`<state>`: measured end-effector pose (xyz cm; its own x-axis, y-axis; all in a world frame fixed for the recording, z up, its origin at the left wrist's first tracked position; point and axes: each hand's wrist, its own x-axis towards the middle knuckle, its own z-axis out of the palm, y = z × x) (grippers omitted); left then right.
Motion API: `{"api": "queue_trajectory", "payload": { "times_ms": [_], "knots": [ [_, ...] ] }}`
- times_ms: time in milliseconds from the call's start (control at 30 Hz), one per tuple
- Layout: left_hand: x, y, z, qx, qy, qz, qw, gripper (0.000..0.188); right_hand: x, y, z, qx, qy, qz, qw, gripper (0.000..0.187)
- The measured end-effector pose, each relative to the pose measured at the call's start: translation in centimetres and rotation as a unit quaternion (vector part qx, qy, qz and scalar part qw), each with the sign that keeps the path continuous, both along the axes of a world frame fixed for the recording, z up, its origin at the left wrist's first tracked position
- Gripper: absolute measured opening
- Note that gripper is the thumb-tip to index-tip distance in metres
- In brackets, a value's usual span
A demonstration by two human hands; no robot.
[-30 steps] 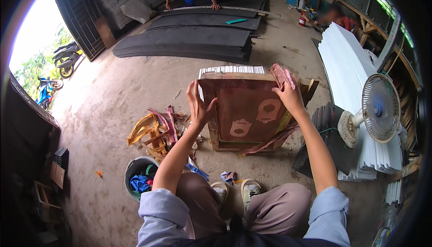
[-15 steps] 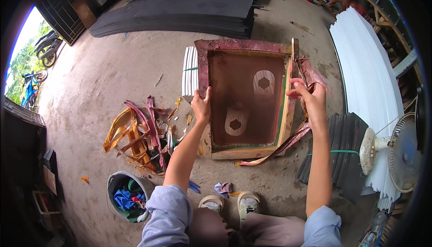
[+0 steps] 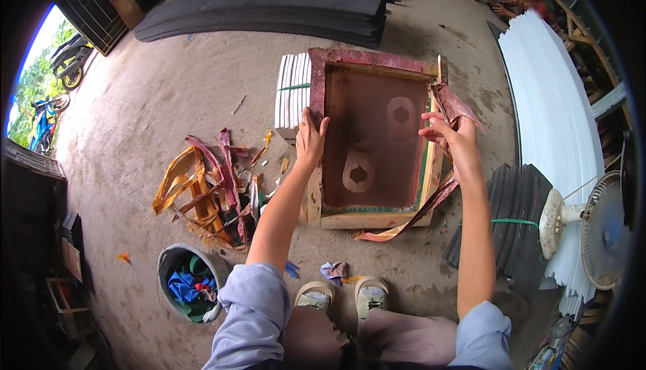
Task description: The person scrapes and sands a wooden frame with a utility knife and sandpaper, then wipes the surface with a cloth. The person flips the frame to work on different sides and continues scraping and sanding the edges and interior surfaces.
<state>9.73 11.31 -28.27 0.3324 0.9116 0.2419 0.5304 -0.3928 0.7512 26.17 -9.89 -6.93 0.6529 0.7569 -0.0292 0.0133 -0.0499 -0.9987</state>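
The rectangular wooden printing frame with reddish-brown mesh (image 3: 373, 141) lies flat on a stack of white sheets (image 3: 293, 94) on the gritty concrete floor (image 3: 168, 101). The left hand (image 3: 309, 142) presses its left rail, fingers spread; the right hand (image 3: 452, 138) pinches crinkled reddish tape (image 3: 456, 105) at the right rail.

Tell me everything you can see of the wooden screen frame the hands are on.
The wooden screen frame is rectangular, its rails stained red, with brown mesh bearing two pale cutout shapes. It lies on a stack of white sheets on the floor. The left hand presses its left rail; the right hand pinches reddish tape at its right rail.
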Motion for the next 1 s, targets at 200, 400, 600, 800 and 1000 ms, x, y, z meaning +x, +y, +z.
{"api": "queue_trajectory", "payload": {
  "times_ms": [200, 400, 600, 800, 1000],
  "knots": [
    [-5.2, 0.7, 2.9, 0.051, 0.164, -0.1, 0.98, 0.064, -1.5, -0.6, 2.1, 0.037, 0.006, 0.009, 0.999, 0.022],
    [-9.9, -4.5, 11.1, 0.056, 0.208, -0.203, 0.955, 0.062, -4.0, -3.1, 6.3, 0.082, -0.01, 0.031, 0.996, 0.026],
    [-14.1, -9.1, 14.2, 0.089, 0.179, -0.315, 0.928, 0.068, -7.6, -5.8, 13.6, 0.193, 0.005, 0.106, 0.975, 0.029],
    [-13.9, -16.4, 20.0, 0.132, 0.159, -0.443, 0.872, 0.068, -10.9, -9.9, 21.5, 0.286, 0.007, 0.086, 0.954, 0.035],
    [-16.3, -19.3, 22.8, -0.167, 0.053, -0.454, 0.874, 0.044, -12.4, -11.6, 23.7, 0.356, -0.069, 0.058, 0.93, 0.032]
  ]
}}
